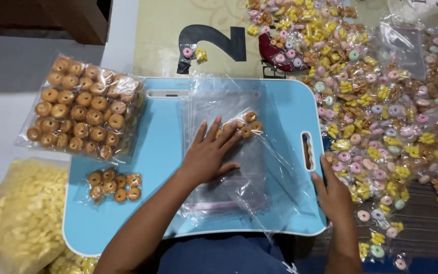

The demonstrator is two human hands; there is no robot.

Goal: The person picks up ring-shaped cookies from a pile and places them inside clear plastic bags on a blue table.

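1. Two bare hands work over a light blue lap tray [128, 213]. The left hand [208, 155] lies flat with its fingers spread, pressing down on a clear plastic bag [239, 167] at the tray's middle.
2. Its fingertips touch a small cluster of brown ring biscuits [244, 126] lying inside that bag near its upper part.
3. The right hand [333, 195] rests at the tray's right edge, just below the handle slot [307, 151]; the fingers look loosely curled over the edge, and I cannot tell whether they grip anything.
4. More clear bags [214, 96] lie stacked under and above the pressed one.
5. On the tray's left side sits a small sealed packet of brown biscuits [115, 185].
6. Overhanging the tray's upper left corner is a large bag of the same brown biscuits [82, 114].
7. At the lower left, beside the tray, lies a big bag of pale yellow snacks [19, 213].
8. To the right, a wide heap of small packets with pink, green and yellow sweets [391, 116] covers the floor.
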